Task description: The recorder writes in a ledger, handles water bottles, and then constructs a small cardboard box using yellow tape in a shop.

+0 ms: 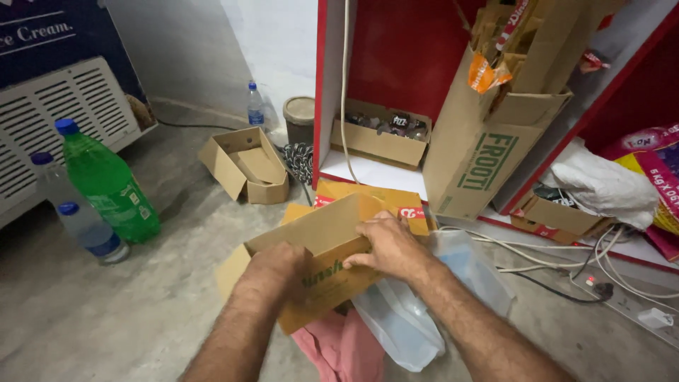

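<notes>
Both my hands grip a brown cardboard box (318, 230) with green print, held low over the concrete floor. My left hand (277, 267) clasps its near left side. My right hand (387, 245) presses on the top edge at the right, fingers curled over the rim. Under the box lie a clear plastic bag (407, 322) and a pink cloth (339, 350). An orange carton (371, 197) lies just behind the box.
A green bottle (106, 182) and two clear blue-capped bottles (81, 223) stand at left by a white grille. An open empty carton (246, 166) sits further back. A red shelf unit (396, 71) holds tall cardboard boxes (488, 141); cables (566, 269) run along the right floor.
</notes>
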